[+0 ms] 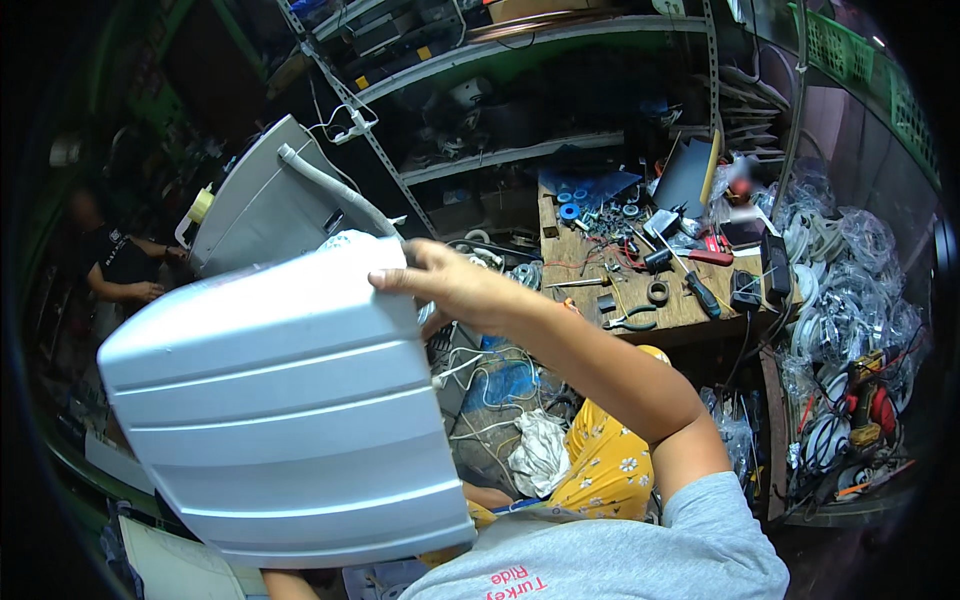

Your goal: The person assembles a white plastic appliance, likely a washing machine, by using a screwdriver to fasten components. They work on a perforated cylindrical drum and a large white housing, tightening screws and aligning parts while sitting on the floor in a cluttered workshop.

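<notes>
A large white ridged plastic housing (300, 400) is tilted up in front of me and fills much of the left half of the view. My right hand (440, 285) grips its upper right corner, thumb on the near face and the other fingers passing behind the edge. My left forearm (290, 585) shows at the lower edge, under the housing; the left hand itself is hidden behind it. Just beyond the housing leans a grey appliance body (265, 200) with a pale corrugated hose (335, 185) along it.
A wooden bench (590, 285) at right carries pliers (632, 318), a screwdriver (703, 295), a tape roll (657, 292) and small parts. Bagged coiled hoses (840, 260) crowd the far right. Wires and a white cloth (540, 453) lie below. Another person (120, 262) stands at left.
</notes>
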Tool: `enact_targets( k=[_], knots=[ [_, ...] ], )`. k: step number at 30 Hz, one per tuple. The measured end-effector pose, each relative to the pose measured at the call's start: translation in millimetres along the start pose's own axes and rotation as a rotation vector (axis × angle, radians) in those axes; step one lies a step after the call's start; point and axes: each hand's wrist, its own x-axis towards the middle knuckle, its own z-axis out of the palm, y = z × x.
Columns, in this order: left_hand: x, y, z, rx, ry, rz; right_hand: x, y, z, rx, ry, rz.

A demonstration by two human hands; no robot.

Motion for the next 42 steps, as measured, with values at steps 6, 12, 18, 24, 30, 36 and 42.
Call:
enact_targets(
  k=[6,12,18,24,30,36,42],
  knots=[
    [15,-6,1,0.013,-0.055,0.003,23,21,-1,-0.030,0.006,0.092],
    [28,-9,-6,0.036,-0.109,-0.017,38,25,17,-0.204,-0.077,0.004],
    [35,-11,-15,0.052,-0.133,-0.018,54,62,46,-0.462,-0.005,-0.196],
    [46,-16,-19,0.067,-0.153,-0.001,48,59,42,-0.477,-0.117,-0.109],
    [64,-31,-28,0.077,-0.169,0.041,43,69,51,-0.547,-0.071,-0.232],
    [107,-31,-39,0.084,-0.182,0.122,61,75,85,-0.588,-0.038,-0.388],
    [146,-10,-40,0.101,-0.192,0.159,43,86,69,-0.543,-0.041,-0.378]
  ],
)
